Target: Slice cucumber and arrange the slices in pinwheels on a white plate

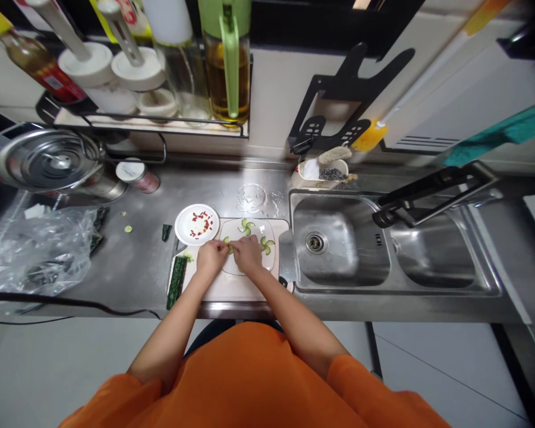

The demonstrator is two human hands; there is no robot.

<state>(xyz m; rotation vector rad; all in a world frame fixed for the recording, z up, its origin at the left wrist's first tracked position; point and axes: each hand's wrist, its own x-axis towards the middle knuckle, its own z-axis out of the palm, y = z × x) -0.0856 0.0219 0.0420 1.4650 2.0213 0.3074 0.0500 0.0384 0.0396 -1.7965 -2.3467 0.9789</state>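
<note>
My left hand (211, 257) and my right hand (248, 255) meet over the left part of a squarish white plate (270, 264). Both have their fingers pinched together around thin green cucumber slices (226, 240); the fingers partly hide these. More slices lie as small pinwheels at the plate's back (246, 226) and right side. Under the plate is a pale cutting board (236, 291). A piece of dark green cucumber (176, 282) lies along its left edge, beside my left wrist. Behind my left hand stands a round white dish (197, 238) with small red bits.
A broad knife (288, 255) lies between the board and the double sink (345, 285). Left on the steel counter are a crumpled plastic bag (57, 249), a lidded pot (57, 160) and a small jar (138, 175). A bottle rack (173, 126) hangs above the counter.
</note>
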